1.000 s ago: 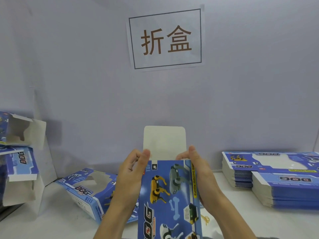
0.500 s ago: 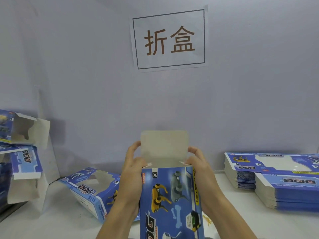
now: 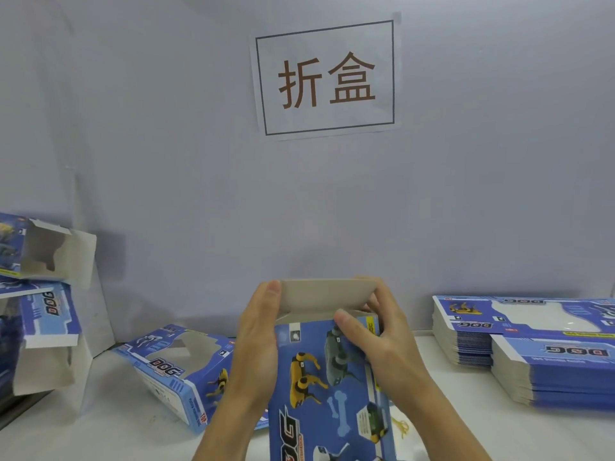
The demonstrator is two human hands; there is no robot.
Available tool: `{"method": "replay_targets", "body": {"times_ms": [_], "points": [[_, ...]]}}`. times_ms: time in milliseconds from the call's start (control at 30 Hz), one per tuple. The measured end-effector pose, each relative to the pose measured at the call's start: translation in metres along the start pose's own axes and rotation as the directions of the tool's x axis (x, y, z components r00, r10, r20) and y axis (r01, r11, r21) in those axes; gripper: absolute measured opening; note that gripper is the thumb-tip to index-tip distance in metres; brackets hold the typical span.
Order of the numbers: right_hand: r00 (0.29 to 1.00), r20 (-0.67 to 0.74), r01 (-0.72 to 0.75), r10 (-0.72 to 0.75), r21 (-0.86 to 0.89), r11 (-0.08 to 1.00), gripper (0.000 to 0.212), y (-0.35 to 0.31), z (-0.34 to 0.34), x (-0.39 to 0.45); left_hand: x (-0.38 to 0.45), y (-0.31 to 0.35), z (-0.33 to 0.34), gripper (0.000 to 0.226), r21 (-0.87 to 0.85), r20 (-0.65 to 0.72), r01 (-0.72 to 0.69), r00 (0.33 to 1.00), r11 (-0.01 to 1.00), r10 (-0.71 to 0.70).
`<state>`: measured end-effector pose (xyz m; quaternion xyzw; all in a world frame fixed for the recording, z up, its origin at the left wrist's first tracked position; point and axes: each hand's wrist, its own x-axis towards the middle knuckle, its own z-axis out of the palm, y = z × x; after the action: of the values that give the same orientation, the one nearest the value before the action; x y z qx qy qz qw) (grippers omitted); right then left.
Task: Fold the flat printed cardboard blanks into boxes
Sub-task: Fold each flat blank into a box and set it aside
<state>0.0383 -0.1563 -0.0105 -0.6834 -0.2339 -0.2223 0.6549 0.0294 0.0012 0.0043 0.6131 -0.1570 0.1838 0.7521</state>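
At my desk, I hold a half-formed blue dog-print box upright in front of me — my left hand wraps one side in a firm grip, fingertip at the corner of the plain top flap, while my right hand clasps the other side with its thumb pressed on the printed face. The flap is bent partway over the open top, not yet tucked in; I judge closing that end is the step in hand. One finished-looking box lies on its side just left of my arms, and more opened boxes are piled at the far left edge. To the right, well apart, two stacks of flat blanks wait — by the look of them, most of the work lies ahead. A paper sign hangs on the wall above.
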Motion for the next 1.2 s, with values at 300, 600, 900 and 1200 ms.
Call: {"method": "replay_targets", "body": {"times_ms": [300,600,900,1200], "points": [[0.914,0.186,-0.391,0.360,0.171,0.904,0.025,-0.025,-0.033,0.012,0.013,0.026,-0.027,0.035,0.044,0.187,0.051,0.981,0.998,-0.058],[0.702,0.339,-0.691,0.626,0.114,0.713,0.039,-0.007,-0.010,0.015,0.027,-0.004,-0.053,0.022,0.362,0.160,0.167,0.958,0.917,-0.238],[0.851,0.084,-0.524,0.518,0.065,0.849,0.013,0.005,-0.012,0.006,0.030,-0.029,-0.039,0.013,0.366,0.139,0.188,0.957,0.911,-0.254],[0.890,0.048,-0.455,0.454,0.023,0.890,0.026,0.007,-0.010,0.006,0.020,-0.022,-0.041,0.010,0.377,0.255,0.060,0.953,0.924,-0.166]]}}
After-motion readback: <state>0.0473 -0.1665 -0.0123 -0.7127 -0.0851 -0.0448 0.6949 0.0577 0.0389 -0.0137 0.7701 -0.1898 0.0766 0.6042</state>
